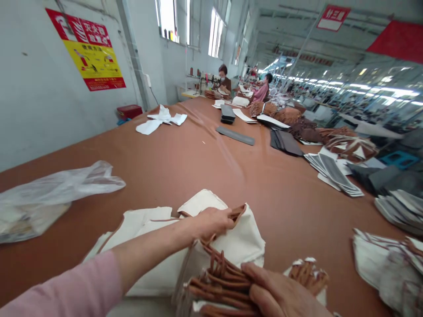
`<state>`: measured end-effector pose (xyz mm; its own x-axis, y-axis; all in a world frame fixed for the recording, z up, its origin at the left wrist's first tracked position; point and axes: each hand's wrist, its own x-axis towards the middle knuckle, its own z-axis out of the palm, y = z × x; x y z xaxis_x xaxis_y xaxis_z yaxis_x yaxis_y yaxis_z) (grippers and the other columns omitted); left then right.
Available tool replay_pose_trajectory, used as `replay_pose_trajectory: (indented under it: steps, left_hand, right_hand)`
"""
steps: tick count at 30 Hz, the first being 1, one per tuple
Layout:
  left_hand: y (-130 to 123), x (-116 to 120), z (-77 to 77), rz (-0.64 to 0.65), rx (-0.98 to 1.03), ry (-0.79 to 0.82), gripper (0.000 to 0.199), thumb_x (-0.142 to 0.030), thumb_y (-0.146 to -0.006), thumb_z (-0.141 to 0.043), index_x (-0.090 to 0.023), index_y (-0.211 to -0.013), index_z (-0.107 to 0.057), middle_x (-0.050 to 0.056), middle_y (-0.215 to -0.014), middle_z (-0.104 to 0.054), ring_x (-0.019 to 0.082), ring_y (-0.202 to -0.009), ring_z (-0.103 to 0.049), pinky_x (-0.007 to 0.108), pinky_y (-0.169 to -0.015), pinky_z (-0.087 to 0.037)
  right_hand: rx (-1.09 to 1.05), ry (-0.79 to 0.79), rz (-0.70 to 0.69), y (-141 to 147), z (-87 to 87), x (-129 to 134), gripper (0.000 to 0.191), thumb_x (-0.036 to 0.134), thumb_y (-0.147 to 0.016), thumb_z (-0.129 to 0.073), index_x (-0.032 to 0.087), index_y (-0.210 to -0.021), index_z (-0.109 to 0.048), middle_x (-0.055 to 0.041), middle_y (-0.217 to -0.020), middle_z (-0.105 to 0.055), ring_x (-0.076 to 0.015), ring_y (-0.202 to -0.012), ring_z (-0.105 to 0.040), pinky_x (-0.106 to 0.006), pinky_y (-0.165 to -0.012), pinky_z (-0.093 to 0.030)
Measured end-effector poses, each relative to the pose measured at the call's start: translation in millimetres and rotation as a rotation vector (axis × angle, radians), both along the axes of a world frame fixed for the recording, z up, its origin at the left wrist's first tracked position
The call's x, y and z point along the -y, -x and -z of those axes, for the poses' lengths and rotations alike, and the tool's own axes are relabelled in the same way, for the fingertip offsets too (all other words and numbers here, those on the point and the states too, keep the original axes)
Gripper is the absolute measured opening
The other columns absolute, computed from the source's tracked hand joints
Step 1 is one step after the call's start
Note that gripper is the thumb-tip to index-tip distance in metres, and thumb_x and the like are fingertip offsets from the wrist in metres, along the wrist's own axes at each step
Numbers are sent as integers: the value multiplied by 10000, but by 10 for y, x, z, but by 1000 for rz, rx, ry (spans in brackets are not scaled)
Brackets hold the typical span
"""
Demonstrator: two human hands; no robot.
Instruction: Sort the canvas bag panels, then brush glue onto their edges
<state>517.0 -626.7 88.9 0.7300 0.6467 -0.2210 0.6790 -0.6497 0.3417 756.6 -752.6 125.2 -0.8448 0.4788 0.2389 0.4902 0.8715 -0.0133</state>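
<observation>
Two hands at work over brown table. Grasps white cloth along its brown edge with left hand, fingers bent round the edge. Located front and centre, just beyond brown-edged stack. Touches right side of that stack with right hand, fingers laid over the brown edging; cannot tell whether gripping firmly or only resting. Shows pink sleeve on left arm. Under left forearm: white pieces, overlapping, brown-trimmed. Farther left: clear plastic bag. Just beside right hand: small brown-and-white bundle. Farther ahead on table: crumpled white scraps, grey strip, grey stack. Along right side: dark pieces, grey-and-white pieces. Beyond far end: seated person near sewing machine. On left wall: red-and-yellow poster.
</observation>
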Motion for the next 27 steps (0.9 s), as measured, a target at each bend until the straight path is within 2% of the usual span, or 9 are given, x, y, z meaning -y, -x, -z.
replay_pose_trajectory:
  steps: [5, 9, 12, 14, 16, 18, 20, 23, 27]
  left_hand:
    - [-15, 762, -182, 168, 109, -277, 285, -216, -968, -360, -223, -1109, -607, 82, -981, -648, 225, -786, -604, 329, -643, -478]
    - [9, 1261, -209, 213, 292, -309, 273, -193, -950, -407, -220, -1115, -623, 84, -1090, -670, 230, -948, -620, 344, -821, -521]
    - [92, 1477, -272, 115, 337, -335, 353, -133, -950, -369, -228, -1211, -586, 80, -1287, -607, 258, -1214, -534, 373, -1000, -473]
    - [144, 1531, -320, -32, 334, -411, 348, -159, -927, -436, -194, -1256, -544, 111, -1435, -484, 319, -1381, -355, 434, -1071, -420]
    - [177, 1526, -341, -257, 275, -426, 563, -224, -843, -593, -181, -1375, -413, 138, -1563, -272, 362, -1438, -219, 467, -1083, -406]
    - [194, 1491, -315, -450, 154, -294, 882, -269, -748, -687, -181, -1481, -204, 171, -1584, -189, 370, -1392, -327, 452, -1012, -470]
    - [200, 1453, -251, -551, 9, -113, 951, -281, -747, -665, -163, -1503, -101, 205, -1471, -407, 358, -1210, -548, 445, -891, -522]
    - [182, 1421, -166, -507, -63, 11, 611, -230, -841, -531, -215, -1417, -327, 87, -1100, -678, 288, -976, -660, 386, -810, -504]
    - [70, 1445, -261, -306, 19, -143, 359, -125, -912, -392, -279, -1195, -550, 36, -990, -646, 221, -963, -611, 331, -825, -440]
  right_hand:
    - [15, 68, 70, 20, -217, 54, 703, 39, -798, -433, 105, -1466, -226, -269, -1421, -450, -287, -1149, -614, -347, -797, -590]
    - [110, 27, 50, 217, -357, 213, 660, 109, -870, -456, 95, -1482, -210, -301, -1396, -455, -276, -973, -671, -359, -716, -584]
    - [152, -9, 104, 312, -381, 439, 608, 232, -902, -487, 111, -1463, -286, -169, -1027, -673, -247, -730, -647, -376, -612, -545]
    - [145, -26, 122, 306, -362, 600, 557, 264, -918, -472, 98, -1434, -344, -85, -822, -645, -226, -649, -590, -369, -572, -496]
    - [129, -32, 120, 252, -324, 741, 508, 236, -931, -438, 57, -1403, -380, -83, -825, -622, -217, -667, -561, -367, -579, -460]
    - [123, -40, 131, 178, -275, 856, 446, 187, -930, -422, 32, -1348, -435, -101, -885, -618, -218, -718, -549, -371, -604, -444]
    - [116, -46, 139, 113, -228, 950, 357, 180, -924, -435, 43, -1243, -520, -103, -905, -607, -221, -747, -537, -376, -621, -437]
    - [96, -47, 131, 56, -193, 1057, 226, 210, -921, -467, 104, -1078, -589, -99, -938, -596, -228, -788, -540, -378, -636, -445]
    - [51, -97, 64, 29, -228, 1110, 199, 235, -948, -468, 131, -1066, -591, -145, -1249, -547, -272, -1048, -548, -377, -716, -491]
